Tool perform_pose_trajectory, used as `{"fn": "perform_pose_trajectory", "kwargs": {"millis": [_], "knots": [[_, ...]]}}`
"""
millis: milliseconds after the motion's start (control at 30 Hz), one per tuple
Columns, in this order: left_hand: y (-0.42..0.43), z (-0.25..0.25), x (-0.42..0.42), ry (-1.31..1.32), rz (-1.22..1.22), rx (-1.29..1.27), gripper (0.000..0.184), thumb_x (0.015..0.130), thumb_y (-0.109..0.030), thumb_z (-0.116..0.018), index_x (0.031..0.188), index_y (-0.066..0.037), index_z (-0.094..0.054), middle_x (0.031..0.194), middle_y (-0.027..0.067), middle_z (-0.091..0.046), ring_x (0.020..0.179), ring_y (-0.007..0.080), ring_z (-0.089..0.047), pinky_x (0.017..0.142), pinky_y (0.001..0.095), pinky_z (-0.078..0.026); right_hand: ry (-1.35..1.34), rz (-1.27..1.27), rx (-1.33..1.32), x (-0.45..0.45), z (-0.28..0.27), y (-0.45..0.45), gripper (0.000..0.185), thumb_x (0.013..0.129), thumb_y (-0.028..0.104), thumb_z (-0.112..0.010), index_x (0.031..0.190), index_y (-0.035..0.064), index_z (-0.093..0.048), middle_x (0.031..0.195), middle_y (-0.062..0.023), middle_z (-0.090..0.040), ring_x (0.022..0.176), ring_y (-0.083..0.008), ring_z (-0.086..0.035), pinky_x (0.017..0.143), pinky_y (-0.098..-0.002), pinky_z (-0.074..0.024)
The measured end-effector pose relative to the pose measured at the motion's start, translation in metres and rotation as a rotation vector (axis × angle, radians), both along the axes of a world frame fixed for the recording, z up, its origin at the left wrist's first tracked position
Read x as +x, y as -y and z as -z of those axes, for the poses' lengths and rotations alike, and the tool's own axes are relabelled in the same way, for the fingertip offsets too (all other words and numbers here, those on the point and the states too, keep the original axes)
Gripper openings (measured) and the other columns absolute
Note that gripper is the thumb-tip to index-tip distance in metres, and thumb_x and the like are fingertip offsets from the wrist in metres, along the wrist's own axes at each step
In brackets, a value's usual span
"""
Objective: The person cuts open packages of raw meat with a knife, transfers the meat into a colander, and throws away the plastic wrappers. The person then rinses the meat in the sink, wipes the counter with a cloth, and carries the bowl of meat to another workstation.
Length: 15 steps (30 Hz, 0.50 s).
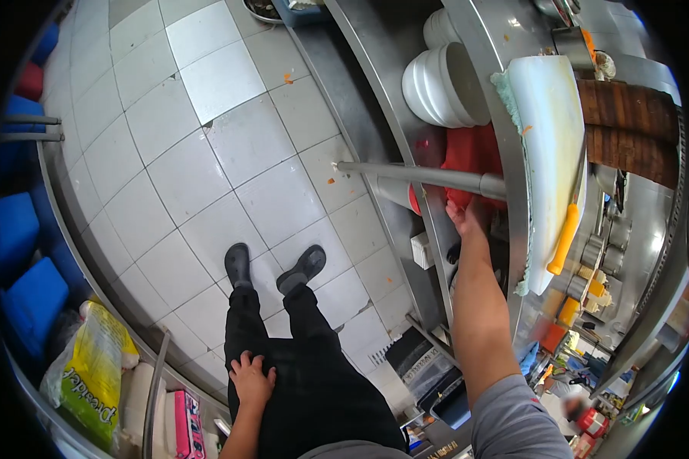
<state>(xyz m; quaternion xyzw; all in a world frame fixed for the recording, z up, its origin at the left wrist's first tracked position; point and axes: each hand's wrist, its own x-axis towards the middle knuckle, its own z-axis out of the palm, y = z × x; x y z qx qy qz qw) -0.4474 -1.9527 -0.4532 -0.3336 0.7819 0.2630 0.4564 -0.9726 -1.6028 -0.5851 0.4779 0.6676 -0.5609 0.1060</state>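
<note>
My right hand (461,217) reaches under the steel counter, its partly hidden fingers curled at the lower edge of a red item (471,157). That item looks like plastic, but the counter's edge and a metal leg (425,176) cover much of it. Beside it on the shelf lie stacked white buckets (436,84), tipped on their sides. My left hand (251,376) rests on my thigh with its fingers spread, holding nothing. On the counter above my right arm, a yellow-handled knife (565,239) lies on a thick white cutting board (545,145), with a green cloth (513,115) under its edge.
Brown ridged wooden pieces (628,122) lie beyond the board. On my left, a rack holds blue containers (34,298) and a yellow-green bag (92,359). A black crate (421,363) stands near my right side. Orange scraps dot the tiled floor (207,176).
</note>
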Motion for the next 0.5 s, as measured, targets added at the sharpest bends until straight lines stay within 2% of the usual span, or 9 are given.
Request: {"fn": "perform_pose_trajectory", "kwargs": {"millis": [33,67,133,200,267,333,367,433,500], "knots": [[0.001,0.0,0.0,0.014,-0.006,0.007,0.042,0.078,-0.033,-0.076,0.115,-0.014,-0.068,0.133,0.0085,-0.051,0.121,0.0346,-0.045,0.099,0.0501,-0.041,0.054,-0.036,0.097,0.002,0.0,-0.002,0.06,0.096,0.058,-0.054,0.135,0.0141,-0.042,0.108,-0.017,-0.062,0.081,-0.0311,-0.069,0.07,-0.0436,-0.0599],[0.002,0.0,0.001,0.012,-0.004,0.004,0.042,0.078,-0.033,-0.076,0.115,-0.014,-0.068,0.133,0.0085,-0.051,0.121,0.0346,-0.045,0.099,0.0501,-0.041,0.051,-0.034,0.094,0.008,0.008,-0.015,0.06,0.096,0.058,-0.054,0.135,0.0141,-0.042,0.108,-0.017,-0.062,0.081,-0.0311,-0.069,0.07,-0.0436,-0.0599],[0.003,0.001,0.002,-0.012,0.004,-0.003,0.042,0.078,-0.034,-0.076,0.115,-0.014,-0.068,0.133,0.0086,-0.051,0.121,0.0346,-0.045,0.099,0.0506,-0.041,-0.007,0.023,-0.065,0.022,0.025,-0.047,0.059,0.094,0.064,-0.052,0.123,0.0128,-0.046,0.094,-0.0116,-0.063,0.072,-0.0248,-0.066,0.065,-0.0372,-0.0567],[0.006,-0.001,-0.002,-0.002,0.008,0.002,0.042,0.079,-0.034,-0.076,0.115,-0.015,-0.068,0.133,0.0086,-0.051,0.121,0.0346,-0.046,0.099,0.0509,-0.041,-0.104,0.122,-0.119,0.046,0.004,-0.024,0.053,0.096,0.063,-0.05,0.112,0.0127,-0.049,0.087,-0.0066,-0.064,0.07,-0.0213,-0.065,0.064,-0.0357,-0.0558],[0.007,-0.002,-0.006,0.005,0.009,0.007,0.042,0.079,-0.034,-0.076,0.116,-0.015,-0.068,0.133,0.0086,-0.051,0.121,0.0346,-0.046,0.099,0.0511,-0.041,-0.215,0.088,-0.29,0.084,0.006,-0.022,0.029,0.101,0.042,-0.052,0.107,0.0139,-0.053,0.087,-0.0032,-0.062,0.077,-0.02,-0.066,0.069,-0.0373,-0.0552],[0.011,-0.002,-0.006,0.007,0.011,0.017,0.041,0.08,-0.035,-0.075,0.116,-0.015,-0.068,0.134,0.0089,-0.051,0.121,0.0345,-0.046,0.099,0.0517,-0.042,-0.09,-0.007,-0.215,0.118,0.031,-0.006,0.026,0.1,0.037,-0.057,0.103,0.0114,-0.056,0.092,-0.0039,-0.064,0.079,-0.0187,-0.064,0.071,-0.0361,-0.0543],[0.013,-0.002,-0.006,-0.002,0.01,0.0,0.041,0.08,-0.035,-0.075,0.116,-0.015,-0.068,0.134,0.0089,-0.051,0.121,0.0345,-0.046,0.099,0.0517,-0.042,-0.099,-0.008,-0.231,0.123,0.022,0.028,0.026,0.1,0.037,-0.057,0.103,0.0114,-0.056,0.092,-0.0039,-0.064,0.079,-0.0187,-0.064,0.071,-0.0361,-0.0543],[0.013,-0.003,-0.002,0.007,0.003,0.025,0.041,0.081,-0.035,-0.074,0.115,-0.014,-0.068,0.134,0.0092,-0.051,0.122,0.0347,-0.046,0.098,0.0521,-0.042,-0.097,-0.589,-0.31,0.128,-0.029,0.107,0.026,0.1,0.033,-0.06,0.111,0.0101,-0.057,0.098,-0.0049,-0.065,0.084,-0.0176,-0.065,0.074,-0.0348,-0.0539],[0.016,-0.005,0.001,0.026,0.005,0.016,0.041,0.081,-0.035,-0.074,0.115,-0.014,-0.068,0.134,0.0093,-0.051,0.122,0.0348,-0.045,0.099,0.0523,-0.042,-0.348,-0.62,-0.367,0.082,-0.033,0.138,0.044,0.101,0.036,-0.057,0.133,0.0076,-0.049,0.12,-0.0107,-0.06,0.105,-0.0222,-0.062,0.086,-0.0392,-0.0527]]}}
